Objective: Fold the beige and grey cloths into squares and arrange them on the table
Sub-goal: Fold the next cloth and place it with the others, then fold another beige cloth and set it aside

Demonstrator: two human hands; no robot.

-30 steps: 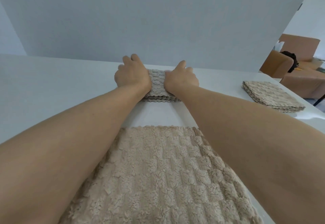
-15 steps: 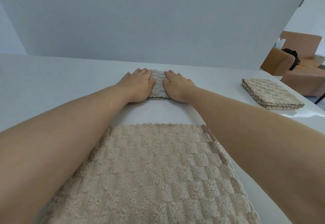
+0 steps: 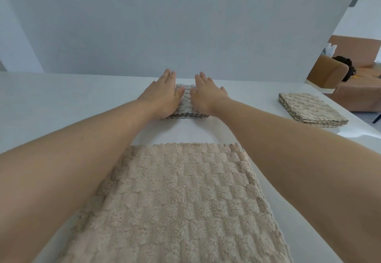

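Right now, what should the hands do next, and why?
Probably lift the left hand and right hand off the folded cloth and reach back to the big cloth. Both lie flat on a square that looks finished; the big cloth lies unfolded.

No writing, label, brand, number or sign can be read. None is seen on the flat cloth [image 3: 181, 200], the folded cloth [image 3: 186, 106], the stack [image 3: 309, 108], the table [image 3: 61, 101] or the wall [image 3: 165, 25].
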